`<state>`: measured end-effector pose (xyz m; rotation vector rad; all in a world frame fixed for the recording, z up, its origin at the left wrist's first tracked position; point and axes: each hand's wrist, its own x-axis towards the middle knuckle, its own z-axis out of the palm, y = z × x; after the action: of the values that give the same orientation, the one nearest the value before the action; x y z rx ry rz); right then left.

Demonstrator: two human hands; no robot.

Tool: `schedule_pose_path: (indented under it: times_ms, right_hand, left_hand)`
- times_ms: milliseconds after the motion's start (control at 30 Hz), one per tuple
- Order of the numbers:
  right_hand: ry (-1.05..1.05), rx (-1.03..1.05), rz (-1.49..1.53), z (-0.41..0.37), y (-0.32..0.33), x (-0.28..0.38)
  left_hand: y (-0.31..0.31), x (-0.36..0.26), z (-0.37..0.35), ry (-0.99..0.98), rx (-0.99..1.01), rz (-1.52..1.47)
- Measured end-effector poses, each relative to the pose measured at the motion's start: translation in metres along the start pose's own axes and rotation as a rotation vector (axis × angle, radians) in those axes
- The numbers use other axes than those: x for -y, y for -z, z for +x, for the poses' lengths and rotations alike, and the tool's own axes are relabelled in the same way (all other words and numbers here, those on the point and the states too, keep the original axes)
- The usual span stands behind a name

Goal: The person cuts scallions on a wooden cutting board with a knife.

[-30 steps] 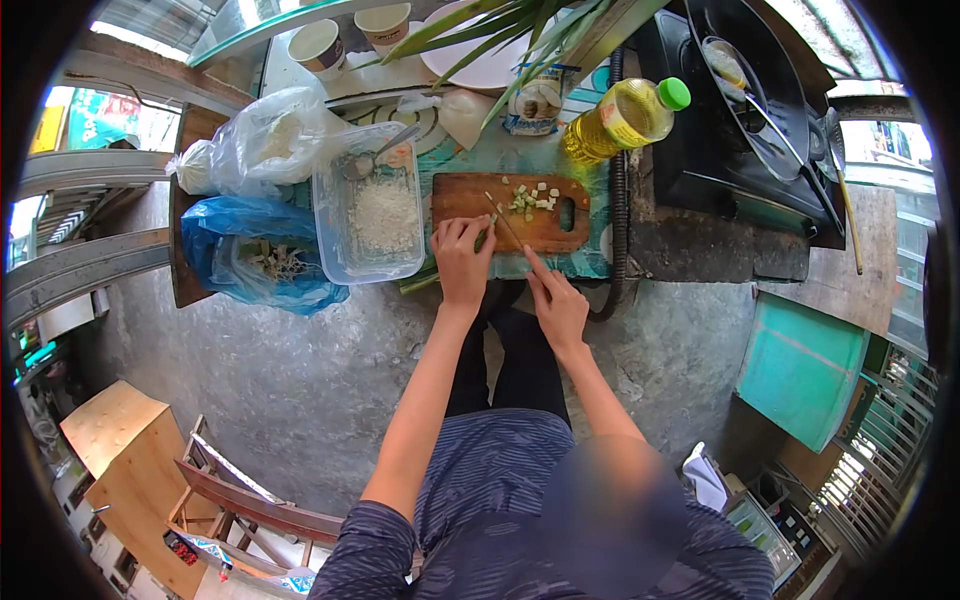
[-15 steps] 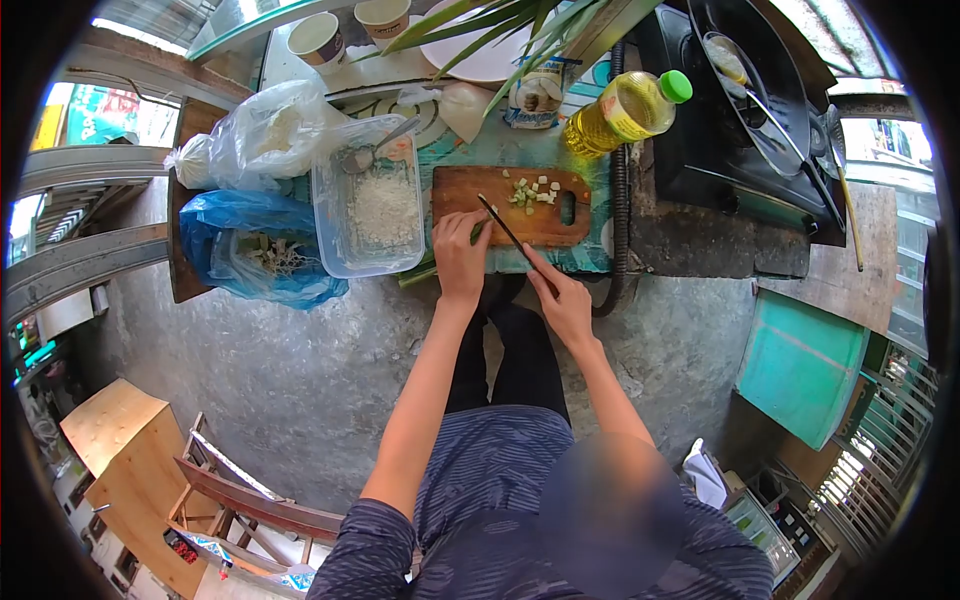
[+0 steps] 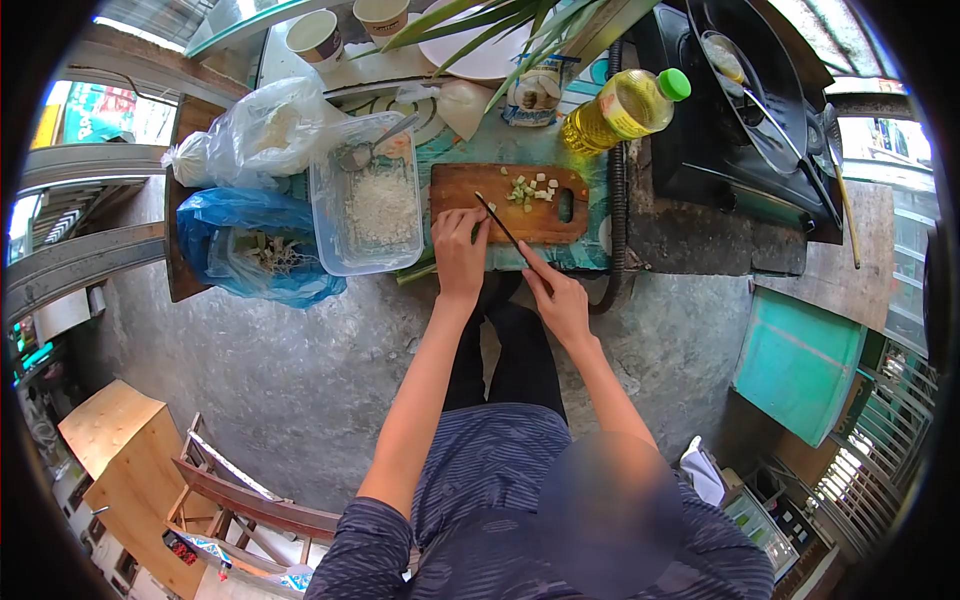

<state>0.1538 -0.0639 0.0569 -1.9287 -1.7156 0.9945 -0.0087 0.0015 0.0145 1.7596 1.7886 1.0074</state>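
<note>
My right hand (image 3: 558, 300) is closed around the handle of a knife (image 3: 506, 228), whose blade slants up and left over the wooden cutting board (image 3: 455, 185). Beside the blade, the fingers of my left hand (image 3: 461, 250) are curled over the board's left part, pressing on green onion stalks (image 3: 417, 270). The stalks stick out to the left, past the board's edge; my fingers mostly hide their cut end. Chopped white and pale green pieces (image 3: 530, 190) lie scattered right of the blade, near the board's handle hole.
Left of the board stands a plastic tub (image 3: 368, 262) of white flour with a spoon (image 3: 385, 140). Beyond are a blue plastic bag (image 3: 205, 245) and a clear bag (image 3: 255, 130). An oil bottle (image 3: 622, 110) stands behind the board; a black stove (image 3: 690, 150) with a pan is right.
Both hands and the knife hold nearly the same pose over the board. The whole view has shifted very slightly.
</note>
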Motion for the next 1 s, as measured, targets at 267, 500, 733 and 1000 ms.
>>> schedule_pose_path:
  times_ms: [267,500,733,1000]
  right_hand:
    - [0.000,0.005,-0.065,0.001,-0.002,0.002]
    - [-0.003,0.010,-0.049,0.004,-0.005,0.004]
    - [0.020,-0.003,-0.082,0.006,-0.011,0.001]
    - [0.095,-0.074,-0.130,0.006,-0.020,-0.009]
  left_hand:
    - [0.001,0.001,0.002,-0.040,0.007,-0.003]
    - [-0.001,0.003,0.002,-0.037,0.006,-0.017]
    - [-0.001,0.003,0.003,-0.029,0.011,-0.026]
    - [0.011,-0.005,0.003,-0.078,0.022,0.100]
